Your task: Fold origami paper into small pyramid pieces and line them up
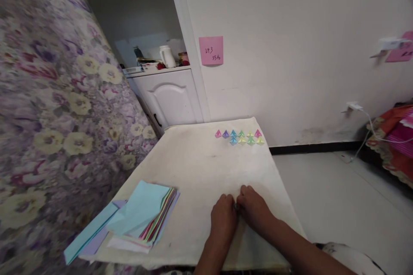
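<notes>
My left hand point(223, 218) and my right hand point(253, 206) rest together on the white table point(193, 159) near its front edge. Their fingertips meet, curled and pressed down on something small that the fingers hide. A stack of coloured paper sheets point(142, 219), light blue on top, lies at the table's front left, a hand's width from my left hand. A row of several small folded paper shapes point(240, 136) in pink, purple, blue, green and yellow sits at the table's far edge.
A floral curtain point(48, 116) hangs along the left. A white cabinet point(169, 94) with a jug and clutter stands behind. A pink note point(211, 50) is stuck on the wall. A charger and cable point(355, 107) and colourful bedding point(396, 137) are at right.
</notes>
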Motion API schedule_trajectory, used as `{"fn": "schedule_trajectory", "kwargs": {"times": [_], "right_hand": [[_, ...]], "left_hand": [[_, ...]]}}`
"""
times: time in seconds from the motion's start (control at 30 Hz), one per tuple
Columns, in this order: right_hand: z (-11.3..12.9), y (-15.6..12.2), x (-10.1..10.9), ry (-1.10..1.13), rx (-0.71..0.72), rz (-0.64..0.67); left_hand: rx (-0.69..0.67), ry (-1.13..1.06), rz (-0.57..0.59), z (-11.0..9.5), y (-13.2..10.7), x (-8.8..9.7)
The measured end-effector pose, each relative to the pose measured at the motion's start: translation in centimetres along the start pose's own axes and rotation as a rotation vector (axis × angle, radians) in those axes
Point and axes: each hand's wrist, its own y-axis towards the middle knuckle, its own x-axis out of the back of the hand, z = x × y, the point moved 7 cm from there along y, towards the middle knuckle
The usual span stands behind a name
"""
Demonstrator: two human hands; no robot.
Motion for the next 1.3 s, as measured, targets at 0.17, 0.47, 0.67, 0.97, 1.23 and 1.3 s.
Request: {"fn": "schedule_trajectory", "kwargs": {"times": [0.17,0.47,0.67,0.97,1.23,1.3], "right_hand": [[0.7,0.0,0.2,-0.006,0.043,-0.003],[1.0,-0.5,0.1,0.024,0.034,0.005],[-0.4,-0.5,1.1,0.128,0.008,0.006],[-3.4,-0.1,3.5,0.329,-0.063,-0.058],[-0.9,-0.5,2.5,0.289,-0.022,-0.033],[-0.1,-0.5,2.2,0.189,0.006,-0.022]], "left_hand": [[-0.010,-0.010,-0.003,0.0,-0.1,-0.1],[-0.017,-0.040,-0.014,0.2,0.2,-0.2],[-0.015,-0.083,-0.024,0.1,0.3,-0.1],[-0.053,-0.167,-0.003,1.7,0.2,1.8],[-0.061,-0.132,0.027,1.7,-0.9,2.5],[-0.041,-0.109,0.028,1.8,-1.0,2.5]]}}
